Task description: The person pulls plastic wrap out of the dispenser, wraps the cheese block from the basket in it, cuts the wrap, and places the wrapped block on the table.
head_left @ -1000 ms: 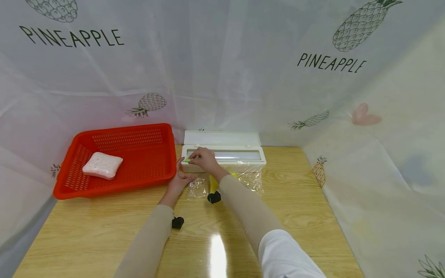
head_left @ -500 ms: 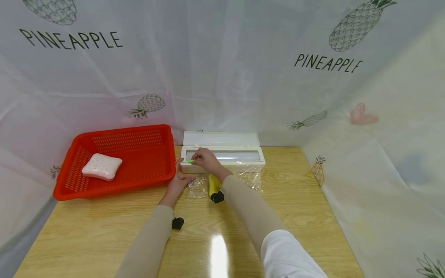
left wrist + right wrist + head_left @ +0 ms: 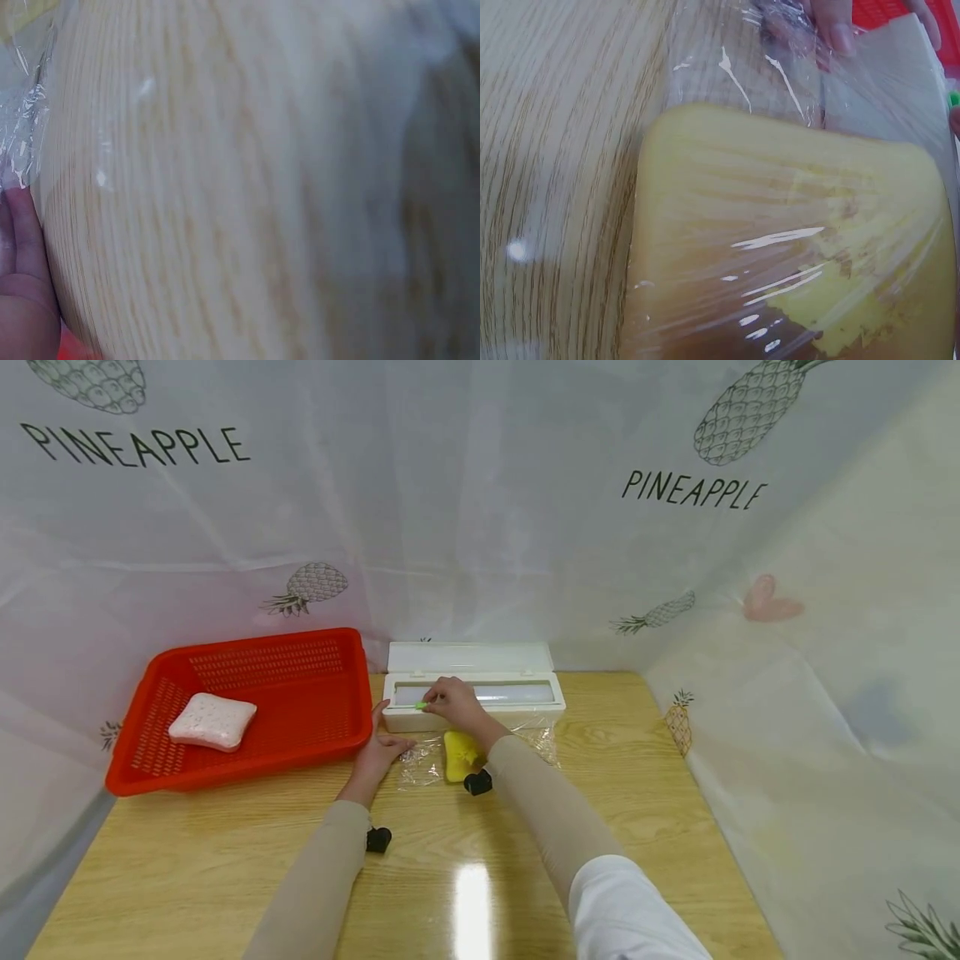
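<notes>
A white cling film dispenser (image 3: 408,721) stands against the back curtain, its lid raised. My right hand (image 3: 456,703) pinches the small green slide cutter (image 3: 421,705) on its front edge, left of the middle. Cling film (image 3: 420,766) hangs out of the front onto the table. Beneath that film lies a yellow rounded-square block (image 3: 780,202), partly hidden by my right arm in the head view. My left hand (image 3: 377,750) is at the dispenser's left end, fingers stretched up beside it and thumb at the film. In the left wrist view, film lies over the straight fingers (image 3: 28,240).
To the left is a red plastic basket (image 3: 322,747) holding a pink-and-white speckled block (image 3: 213,722) of similar rounded-square shape. My left hand is close to its right side. The wooden table (image 3: 645,827) meets a pineapple-print curtain (image 3: 480,527) at the back and right.
My right hand has slid the green cutter a little to the right along the dispenser. More of the yellow block shows. My left hand stays at the dispenser's left end.
</notes>
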A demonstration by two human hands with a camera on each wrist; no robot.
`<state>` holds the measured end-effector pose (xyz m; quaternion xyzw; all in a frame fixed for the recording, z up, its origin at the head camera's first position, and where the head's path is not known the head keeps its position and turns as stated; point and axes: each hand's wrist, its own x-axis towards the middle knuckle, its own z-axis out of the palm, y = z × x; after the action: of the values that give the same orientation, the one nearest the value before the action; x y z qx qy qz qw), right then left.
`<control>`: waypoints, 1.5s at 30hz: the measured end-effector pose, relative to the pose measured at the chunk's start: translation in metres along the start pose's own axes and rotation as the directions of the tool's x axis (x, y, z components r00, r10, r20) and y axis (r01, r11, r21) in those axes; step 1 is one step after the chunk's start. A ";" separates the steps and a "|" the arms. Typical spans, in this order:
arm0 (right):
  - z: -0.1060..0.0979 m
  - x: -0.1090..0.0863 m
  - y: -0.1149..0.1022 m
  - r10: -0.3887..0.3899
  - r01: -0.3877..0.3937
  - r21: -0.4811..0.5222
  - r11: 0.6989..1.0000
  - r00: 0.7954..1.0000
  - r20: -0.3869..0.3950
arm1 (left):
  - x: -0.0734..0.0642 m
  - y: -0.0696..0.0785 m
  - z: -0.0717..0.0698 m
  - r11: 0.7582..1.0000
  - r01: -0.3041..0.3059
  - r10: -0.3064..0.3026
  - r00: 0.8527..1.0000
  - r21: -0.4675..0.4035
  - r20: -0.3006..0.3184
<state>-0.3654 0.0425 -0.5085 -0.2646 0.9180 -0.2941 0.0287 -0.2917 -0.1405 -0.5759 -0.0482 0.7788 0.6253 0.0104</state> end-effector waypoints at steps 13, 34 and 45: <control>-0.011 -0.012 0.016 0.045 -0.045 0.015 0.999 0.999 -0.007 | -0.001 0.001 0.002 1.000 0.001 -0.001 1.000 -0.020 -0.008; -0.063 -0.061 0.066 0.118 -0.116 0.031 0.993 0.992 -0.039 | -0.003 0.003 0.002 0.999 0.036 -0.035 0.999 -0.011 0.016; -0.085 -0.080 0.101 0.128 -0.125 0.046 0.991 0.989 -0.071 | -0.003 0.002 0.000 1.000 0.021 -0.021 1.000 0.004 0.016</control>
<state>-0.3619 0.1965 -0.5021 -0.1941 0.9270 -0.3203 0.0188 -0.2889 -0.1403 -0.5741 -0.0515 0.7793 0.6241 0.0235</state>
